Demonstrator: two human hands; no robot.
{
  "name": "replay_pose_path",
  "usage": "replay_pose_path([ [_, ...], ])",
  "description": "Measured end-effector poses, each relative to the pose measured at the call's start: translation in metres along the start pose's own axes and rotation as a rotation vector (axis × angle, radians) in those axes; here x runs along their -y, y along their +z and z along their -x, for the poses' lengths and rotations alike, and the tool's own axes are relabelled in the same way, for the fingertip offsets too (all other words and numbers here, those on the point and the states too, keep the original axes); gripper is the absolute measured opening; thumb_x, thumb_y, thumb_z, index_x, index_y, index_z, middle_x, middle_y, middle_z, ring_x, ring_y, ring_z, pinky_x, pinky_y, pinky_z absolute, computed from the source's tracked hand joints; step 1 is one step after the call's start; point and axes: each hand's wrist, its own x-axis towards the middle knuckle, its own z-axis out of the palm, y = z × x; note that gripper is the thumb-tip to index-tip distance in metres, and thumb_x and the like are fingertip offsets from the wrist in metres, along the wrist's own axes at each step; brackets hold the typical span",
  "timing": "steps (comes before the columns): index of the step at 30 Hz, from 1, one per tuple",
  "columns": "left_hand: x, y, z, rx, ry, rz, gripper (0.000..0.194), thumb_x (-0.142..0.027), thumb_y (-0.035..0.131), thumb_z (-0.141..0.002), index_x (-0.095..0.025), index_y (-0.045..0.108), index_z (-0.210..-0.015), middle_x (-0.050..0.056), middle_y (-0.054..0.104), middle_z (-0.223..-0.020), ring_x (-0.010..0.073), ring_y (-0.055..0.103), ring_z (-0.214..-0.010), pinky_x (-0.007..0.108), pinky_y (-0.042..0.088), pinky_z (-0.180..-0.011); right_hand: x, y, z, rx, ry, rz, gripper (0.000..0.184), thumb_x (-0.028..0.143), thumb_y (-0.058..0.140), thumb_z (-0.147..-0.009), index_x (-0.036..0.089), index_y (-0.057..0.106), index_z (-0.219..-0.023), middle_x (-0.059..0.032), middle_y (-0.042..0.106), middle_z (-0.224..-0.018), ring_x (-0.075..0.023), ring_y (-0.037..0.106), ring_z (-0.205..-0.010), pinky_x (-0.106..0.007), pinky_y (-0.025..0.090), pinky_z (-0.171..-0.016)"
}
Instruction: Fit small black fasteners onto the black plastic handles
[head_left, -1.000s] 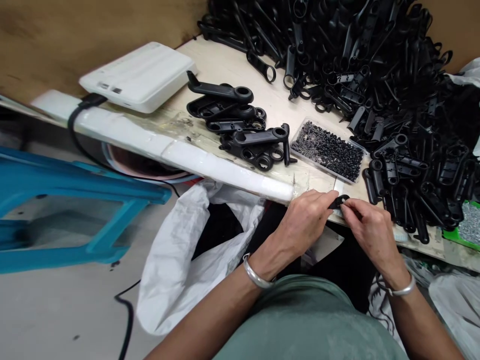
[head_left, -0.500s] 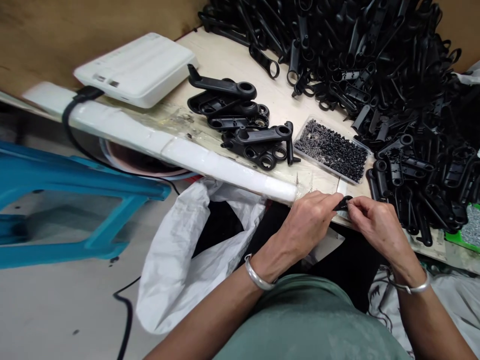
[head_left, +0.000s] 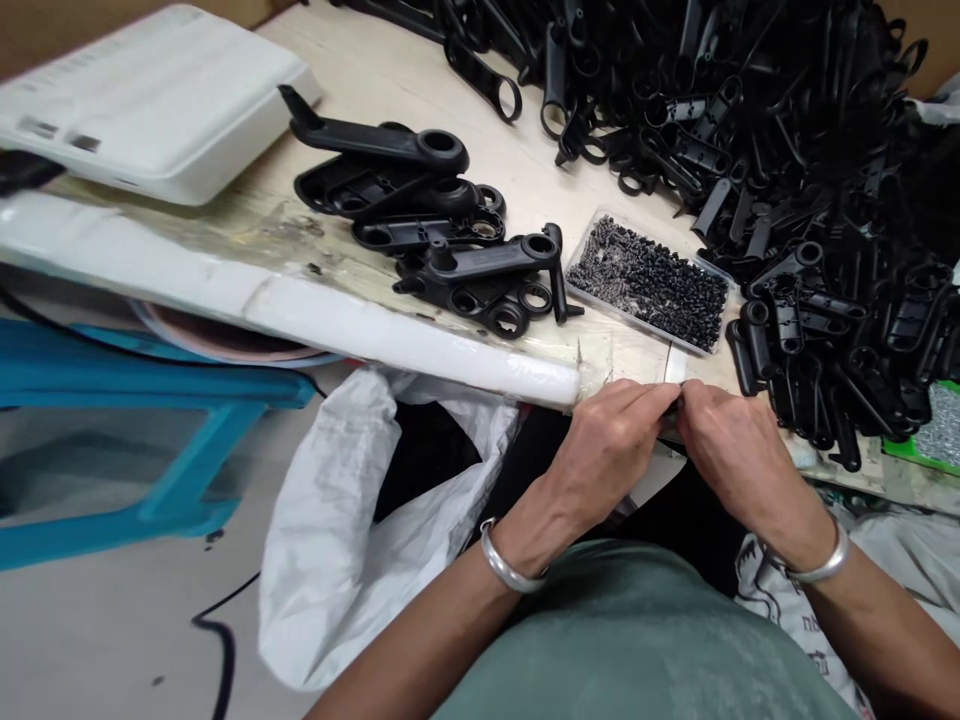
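At the table's front edge, my left hand is closed around a small black plastic part, mostly hidden by fingers. My right hand presses against it from the other side, fingertips pinched together and meeting the left ones. Just beyond the hands lies a clear shallow box full of tiny black screw-like pieces. Left of that box, several black crank-shaped plastic arms with ring ends are stacked. A large heap of similar black parts covers the back and right of the table.
A white electronic box with a black cable stands at the left on the table. White padding lines the front edge. Below are a blue stool and an open white sack. A green tray of small metal pieces sits far right.
My right hand has turned over and closed up against the left, covering more of the black part. The view has shifted, so the table items at the left appear larger and further left.
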Motion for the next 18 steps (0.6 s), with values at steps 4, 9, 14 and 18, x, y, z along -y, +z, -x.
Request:
replay_pose_path([
  [4,0.002,0.001,0.003,-0.037,-0.022,0.025,0.023,-0.007,0.058,-0.085,-0.015,0.061,-0.106,0.004,0.073,-0.090,0.0154,0.068,-0.082,0.028,0.057,-0.075,-0.019,0.007,-0.006,0.009,-0.017,-0.360,0.016,0.014,0.046,-0.089,0.016,0.057,-0.078,-0.0041,0.064,-0.061,-0.0173,0.060,-0.052,-0.027,0.031,-0.050],
  [9,-0.003,0.001,0.005,-0.093,-0.084,0.033,0.024,-0.007,0.063,-0.082,-0.017,0.062,-0.105,0.003,0.074,-0.093,0.0139,0.070,-0.083,0.025,0.058,-0.076,-0.037,0.032,0.006,-0.019,0.195,-1.221,0.018,0.034,0.056,-0.088,0.017,0.061,-0.088,0.0039,0.060,-0.055,-0.0102,0.056,-0.044,-0.022,0.044,-0.049],
  [14,-0.017,0.004,0.006,-0.188,-0.118,0.032,0.021,-0.011,0.065,-0.083,-0.020,0.064,-0.102,0.001,0.075,-0.092,0.0140,0.071,-0.082,0.025,0.059,-0.075,-0.023,0.044,0.023,-0.271,0.487,-1.784,0.051,0.040,0.075,-0.073,0.019,0.054,-0.115,-0.0005,0.070,-0.077,-0.0154,0.068,-0.061,-0.030,0.058,-0.059],
  [18,-0.026,0.008,0.006,-0.218,-0.105,0.012,0.018,-0.011,0.064,-0.084,-0.020,0.064,-0.099,0.001,0.075,-0.091,0.0132,0.071,-0.081,0.024,0.059,-0.076,-0.011,0.041,0.021,-0.261,0.503,-2.063,0.054,0.031,0.081,-0.067,0.021,0.056,-0.114,0.0000,0.071,-0.085,-0.0151,0.070,-0.071,-0.030,0.061,-0.067],
])
